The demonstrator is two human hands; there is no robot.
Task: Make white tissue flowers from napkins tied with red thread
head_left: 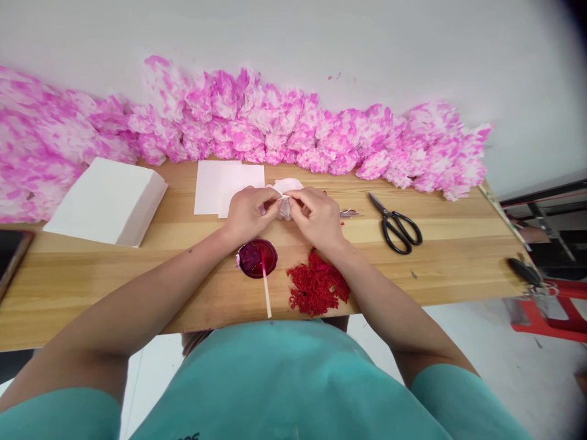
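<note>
Scrunched pale paper (288,185) sat smack between left hand (247,215) and right hand (318,219), neither really nearer, both hands' fingers pinched on it; long axis was unclear.

The head view looks forward and down from above and behind the hands (250,214), near yet wide enough to take in the surface (449,263) around them and the wall (321,33) beyond.

Lighting is bright and diffuse across table (458,244) and hands (250,211); shadows are soft. Upper right corner falls to black. Wide-angle stretch distorts the sleeves (59,415). Scissors (387,214) read crisply.
</note>
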